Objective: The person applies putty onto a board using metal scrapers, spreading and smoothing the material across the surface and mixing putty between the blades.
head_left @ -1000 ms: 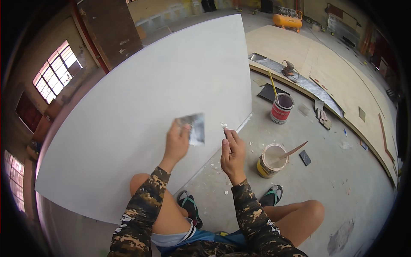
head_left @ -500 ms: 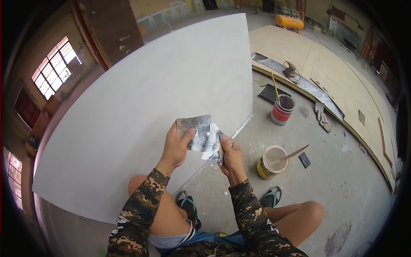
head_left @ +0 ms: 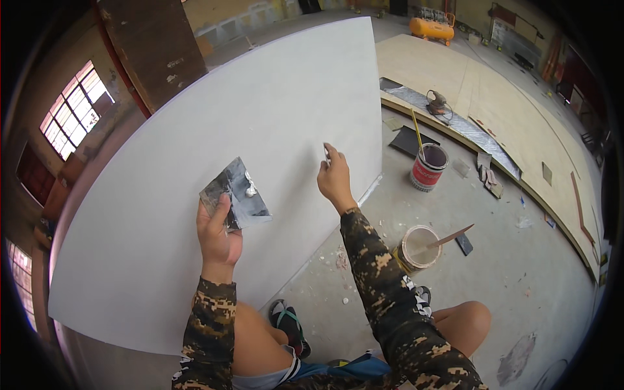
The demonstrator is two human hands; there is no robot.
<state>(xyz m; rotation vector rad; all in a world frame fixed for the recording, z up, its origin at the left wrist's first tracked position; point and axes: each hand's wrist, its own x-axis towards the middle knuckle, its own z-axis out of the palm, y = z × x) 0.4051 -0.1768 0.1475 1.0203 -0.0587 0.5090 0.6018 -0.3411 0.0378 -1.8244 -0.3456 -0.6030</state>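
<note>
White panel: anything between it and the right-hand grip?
Nothing visible stands before the white panel except the thin tool in the right-hand grip. The left hand, with its smeared plate, is off to the left.

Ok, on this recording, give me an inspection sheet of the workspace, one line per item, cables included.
Surface: broad white panel in front of the person.
Job's things: metal plate carrying white paste; thin tool, mostly hidden.
Clutter: red-labelled can and yellow-sided can, each with a stick in it; white specks on the grey floor.
Hands: left hand grips the plate; right hand holds the tool over the panel, contact unclear.
Cables: dark cord beside a sander.
Surroundings: pale boards, orange compressor, barred window.
</note>
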